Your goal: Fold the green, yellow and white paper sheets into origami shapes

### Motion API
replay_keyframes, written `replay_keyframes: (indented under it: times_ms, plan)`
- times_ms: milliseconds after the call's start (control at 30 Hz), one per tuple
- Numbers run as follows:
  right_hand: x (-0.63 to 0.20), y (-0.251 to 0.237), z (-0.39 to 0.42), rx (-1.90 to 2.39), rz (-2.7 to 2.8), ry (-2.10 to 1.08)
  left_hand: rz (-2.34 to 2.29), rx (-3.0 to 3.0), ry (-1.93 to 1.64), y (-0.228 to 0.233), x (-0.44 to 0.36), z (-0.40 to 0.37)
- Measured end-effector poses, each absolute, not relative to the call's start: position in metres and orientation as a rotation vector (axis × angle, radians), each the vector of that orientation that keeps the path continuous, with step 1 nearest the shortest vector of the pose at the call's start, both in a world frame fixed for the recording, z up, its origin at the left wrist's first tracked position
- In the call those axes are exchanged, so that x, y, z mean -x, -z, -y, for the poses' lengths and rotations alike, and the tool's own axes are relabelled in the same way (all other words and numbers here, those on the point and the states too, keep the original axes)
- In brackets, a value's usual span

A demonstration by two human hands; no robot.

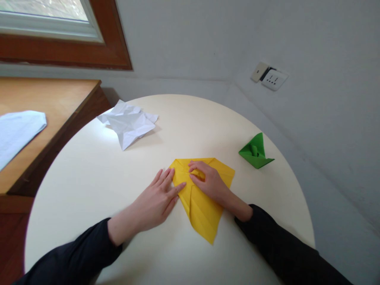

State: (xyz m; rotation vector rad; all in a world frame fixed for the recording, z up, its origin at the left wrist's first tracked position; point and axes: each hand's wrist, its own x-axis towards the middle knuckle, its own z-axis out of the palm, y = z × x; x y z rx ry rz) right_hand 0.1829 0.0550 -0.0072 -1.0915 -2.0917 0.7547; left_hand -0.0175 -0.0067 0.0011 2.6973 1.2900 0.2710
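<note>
A sheet of yellow paper (pixel 206 209) with fold creases lies on the round white table, its corner pointing toward me. My left hand (pixel 158 198) rests at the paper's left edge, fingers stretched out, with the index fingertip pressing on the sheet. Over the upper middle of the paper is my right hand (pixel 209 180). Its thumb and forefinger are curled together in a pinch at a crease of the paper. The small fold between those fingertips is partly hidden by the hand.
Crumpled, creased white paper (pixel 130 122) sits at the table's back left. A folded green paper piece (pixel 256 152) stands near the right edge. Left of the round table (pixel 77 178), a wooden desk (pixel 68 93) carries a pale blue cloth-like item (pixel 20 128). Walls close in behind and at right.
</note>
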Motion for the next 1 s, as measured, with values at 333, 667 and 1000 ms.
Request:
replay_keyframes:
  times_ms: [333, 667, 1000]
  plan:
    - [-0.187, 0.010, -0.058, 1.071, 2.091, -0.782, -1.197, -2.609, -0.334, -0.005, 0.024, 0.003]
    - [-0.192, 0.011, -0.061, 1.068, 2.114, -0.832, -1.144, -2.563, -0.365, -0.009, 0.027, 0.000]
    - [-0.194, 0.007, -0.062, 1.082, 2.089, -0.887, -1.101, -2.487, -0.355, -0.011, 0.025, -0.002]
